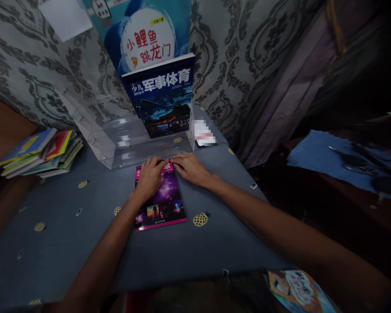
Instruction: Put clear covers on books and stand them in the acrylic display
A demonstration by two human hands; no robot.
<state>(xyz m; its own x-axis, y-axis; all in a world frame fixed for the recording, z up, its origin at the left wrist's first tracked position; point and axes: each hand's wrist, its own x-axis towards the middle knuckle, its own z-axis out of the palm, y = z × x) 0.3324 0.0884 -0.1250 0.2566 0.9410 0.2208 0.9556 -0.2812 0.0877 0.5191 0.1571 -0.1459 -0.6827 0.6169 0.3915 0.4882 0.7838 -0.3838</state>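
Observation:
A magazine-like book (164,191) with a purple and pink cover lies flat on the grey-blue tablecloth. Across its upper left part rests my left hand (150,176), fingers stretched towards the top edge and covering some of the title. My right hand (190,168) is at the book's top right corner, its fingers extended and the tips touching or close to the edge. Just beyond both hands stands a clear acrylic rack (143,150). A dark blue book with a tank on its cover (167,108) stands upright in it, in front of a taller teal book (150,37).
A stack of books (42,154) lies at the left. Right of the rack is a white item (204,132), partly blurred out. Blue cloth (319,152) with dark tools lies far right. Another colourful book (296,289) shows below the table's front edge. Patterned curtain (231,56) hangs behind.

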